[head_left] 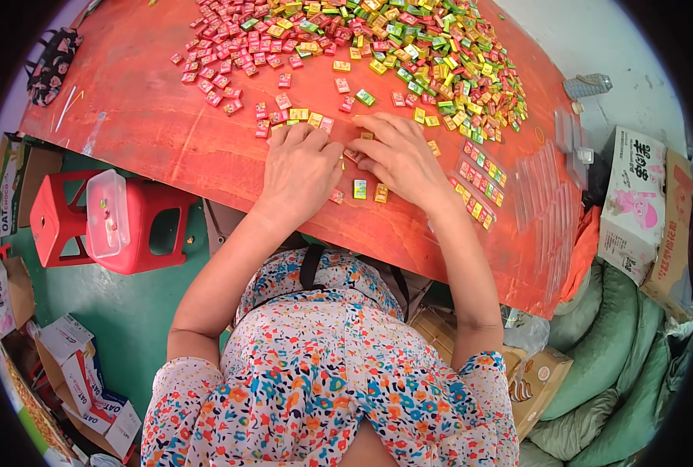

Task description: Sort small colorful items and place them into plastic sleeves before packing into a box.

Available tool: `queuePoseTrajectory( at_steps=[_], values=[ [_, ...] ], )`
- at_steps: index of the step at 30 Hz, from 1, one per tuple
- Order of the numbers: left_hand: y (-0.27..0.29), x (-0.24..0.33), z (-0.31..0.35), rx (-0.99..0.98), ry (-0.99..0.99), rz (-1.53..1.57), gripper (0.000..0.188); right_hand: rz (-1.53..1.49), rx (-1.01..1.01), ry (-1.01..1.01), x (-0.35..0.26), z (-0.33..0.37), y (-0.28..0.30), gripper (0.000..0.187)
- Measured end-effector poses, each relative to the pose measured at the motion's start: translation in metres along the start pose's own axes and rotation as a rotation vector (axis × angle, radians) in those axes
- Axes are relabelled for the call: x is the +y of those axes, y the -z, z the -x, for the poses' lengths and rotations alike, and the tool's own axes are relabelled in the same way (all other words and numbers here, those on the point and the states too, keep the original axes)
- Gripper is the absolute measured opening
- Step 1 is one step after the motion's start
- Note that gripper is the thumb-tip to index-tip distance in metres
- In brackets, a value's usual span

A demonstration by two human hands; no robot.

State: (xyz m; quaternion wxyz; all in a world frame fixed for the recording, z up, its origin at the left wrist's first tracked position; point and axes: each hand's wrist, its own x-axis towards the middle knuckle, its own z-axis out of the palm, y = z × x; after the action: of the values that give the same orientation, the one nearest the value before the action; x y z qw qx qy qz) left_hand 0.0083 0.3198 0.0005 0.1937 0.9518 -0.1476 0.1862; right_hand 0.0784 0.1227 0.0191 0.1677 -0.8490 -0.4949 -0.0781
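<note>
Both my hands work close together over a red table among small candy-sized boxes. My left hand (301, 167) is curled palm down, its fingertips mostly hidden beneath the knuckles. Opposite it, my right hand (403, 162) bends its thumb and fingers round a small red box (353, 156) between the two hands. Just nearer to me lie a green box (360, 189) and an orange-yellow box (381, 193). A pinkish box (336, 196) sits by my left wrist. Beyond my left fingers are a few yellow boxes (298, 114) and red boxes (262, 128).
A big heap of red, yellow and green boxes (409, 47) covers the table's far side. At right lie filled clear strips (480, 173) and bare clear plastic strips (545, 210). Left are red stools (148, 226) with a clear tub (107, 210). Cartons (634, 202) stand right.
</note>
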Motion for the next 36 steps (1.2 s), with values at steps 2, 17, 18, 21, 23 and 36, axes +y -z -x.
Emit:
queuePoseTrajectory(
  at_steps=[2, 17, 18, 21, 23, 36],
  values=[
    [0.001, -0.001, 0.002, 0.021, -0.004, -0.006, 0.018, -0.036, 0.093, -0.035, -0.002, -0.004, -0.008, 0.028],
    [0.002, -0.013, -0.021, 0.012, -0.026, -0.087, 0.024, 0.031, 0.132, -0.298, 0.005, 0.025, 0.014, 0.031],
    [0.0, -0.013, -0.024, 0.013, -0.031, -0.087, 0.024, 0.048, 0.106, -0.298, 0.005, 0.025, 0.011, 0.031],
    [-0.007, -0.013, -0.027, 0.02, -0.095, -0.063, 0.023, 0.06, 0.09, -0.297, 0.006, 0.025, 0.007, 0.03],
    [-0.008, -0.015, -0.025, 0.026, -0.127, -0.011, 0.023, 0.05, 0.098, -0.297, 0.008, 0.027, 0.006, 0.03],
    [-0.007, -0.012, -0.015, 0.067, -0.143, 0.028, 0.032, 0.121, 0.065, -0.481, 0.026, 0.035, 0.021, 0.029]
  ],
)
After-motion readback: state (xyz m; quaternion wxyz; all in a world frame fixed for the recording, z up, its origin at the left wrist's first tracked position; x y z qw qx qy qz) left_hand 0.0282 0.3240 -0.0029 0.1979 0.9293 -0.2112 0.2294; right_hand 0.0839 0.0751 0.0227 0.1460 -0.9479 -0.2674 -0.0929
